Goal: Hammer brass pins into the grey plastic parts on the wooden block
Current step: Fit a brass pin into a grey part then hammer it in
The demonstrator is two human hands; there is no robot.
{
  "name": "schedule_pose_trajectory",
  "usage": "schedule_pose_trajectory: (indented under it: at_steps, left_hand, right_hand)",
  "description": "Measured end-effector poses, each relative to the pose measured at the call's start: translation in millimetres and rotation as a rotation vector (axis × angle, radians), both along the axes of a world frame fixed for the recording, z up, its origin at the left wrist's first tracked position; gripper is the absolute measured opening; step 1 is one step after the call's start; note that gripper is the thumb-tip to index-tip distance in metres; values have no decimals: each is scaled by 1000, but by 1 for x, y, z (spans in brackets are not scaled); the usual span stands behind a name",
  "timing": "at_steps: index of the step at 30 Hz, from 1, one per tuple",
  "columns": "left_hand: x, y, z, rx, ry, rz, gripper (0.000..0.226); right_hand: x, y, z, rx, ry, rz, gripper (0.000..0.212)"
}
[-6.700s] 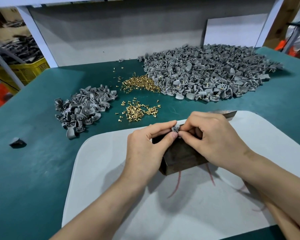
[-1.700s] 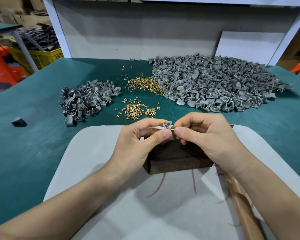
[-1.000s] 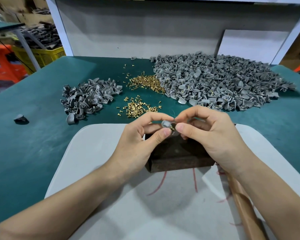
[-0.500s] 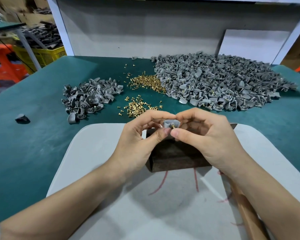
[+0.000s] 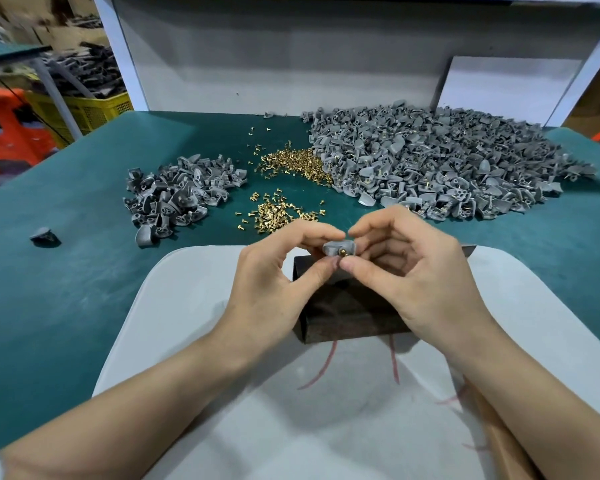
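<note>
A small grey plastic part (image 5: 336, 248) is held in the air just above the dark wooden block (image 5: 347, 311). My left hand (image 5: 278, 282) pinches it between thumb and forefinger. A brass pin (image 5: 343, 251) sits in the part's face, and my right hand (image 5: 413, 271) pinches at it with thumb and forefinger. The block stands on a white board (image 5: 194, 306). Loose brass pins lie in a near heap (image 5: 274, 216) and a far heap (image 5: 291, 162). A brown wooden handle (image 5: 499, 434) shows under my right forearm; its head is hidden.
A small heap of grey parts (image 5: 181, 199) lies at the left on the green table (image 5: 66, 289). A large heap of grey parts (image 5: 444, 168) with pins spreads at the back right. One stray grey part (image 5: 44, 235) lies far left. A grey wall panel closes the back.
Both hands have stayed above the block. The grey part has been turned between the fingers, and the brass pin's head now faces me in the part.
</note>
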State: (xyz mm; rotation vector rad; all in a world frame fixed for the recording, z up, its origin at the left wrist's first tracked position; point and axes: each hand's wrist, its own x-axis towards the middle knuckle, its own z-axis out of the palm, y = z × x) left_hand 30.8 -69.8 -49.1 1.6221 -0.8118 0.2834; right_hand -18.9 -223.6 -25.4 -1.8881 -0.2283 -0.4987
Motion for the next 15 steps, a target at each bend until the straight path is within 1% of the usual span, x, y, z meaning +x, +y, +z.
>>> schedule_pose_trajectory:
  at_steps: [4,8,11,15]
  left_hand:
    - [-1,1,0,19,9,25,20]
    - [-2,0,1,41,-9,51,19]
    - [-3,0,1,70,-62,80,16]
    - [-4,1,0,99,-93,130,14]
  right_hand:
    - [-1,0,1,-211,-103,-72,10]
    - [-1,-1,3,-300,-157,-133,6]
    - [-1,-1,3,-374,-185,-185,5]
    - [-2,0,3,-388,-168,-211,5]
